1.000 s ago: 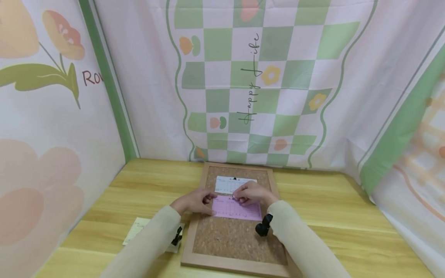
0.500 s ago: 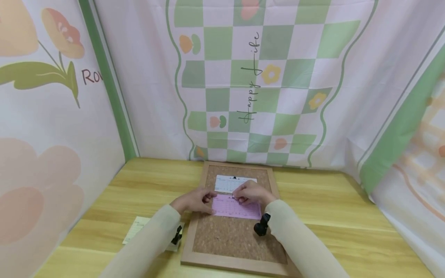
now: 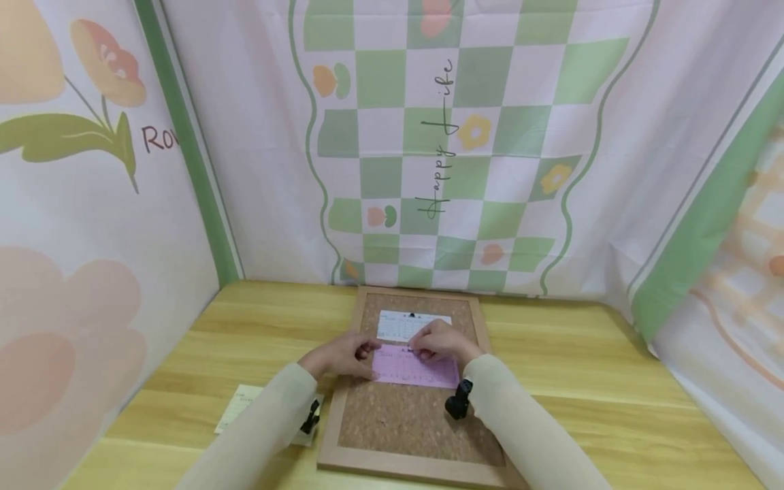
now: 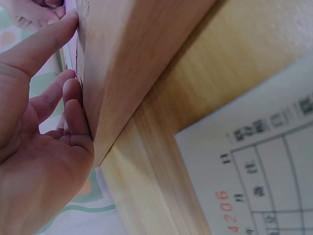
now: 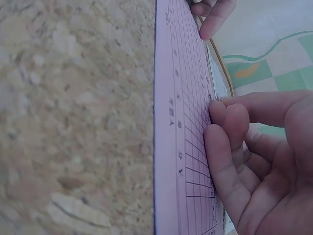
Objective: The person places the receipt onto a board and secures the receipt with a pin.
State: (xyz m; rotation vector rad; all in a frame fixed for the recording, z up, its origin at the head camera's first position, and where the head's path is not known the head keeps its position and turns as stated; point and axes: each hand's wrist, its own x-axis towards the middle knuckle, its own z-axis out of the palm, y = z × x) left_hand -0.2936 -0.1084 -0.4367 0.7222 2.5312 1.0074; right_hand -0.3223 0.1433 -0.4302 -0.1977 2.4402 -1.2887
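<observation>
One pink rectangular paper form on wood-framed cork board; left hand loosely spread at form's left edge, right hand pinches small, mostly hidden object.

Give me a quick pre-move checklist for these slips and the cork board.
1. Pink slip on the cork board, nearer the wearer than the white slip: ok.
2. Left grip at the pink slip's left edge: ok.
3. Right grip near the middle of its top edge: ok.
4. Pink slip fastened: cannot tell; the right fingers hide the spot.
5. Black pin at the white slip's top: ok.
6. Pale yellow slip on the board: not ok; it lies on the table.
</observation>
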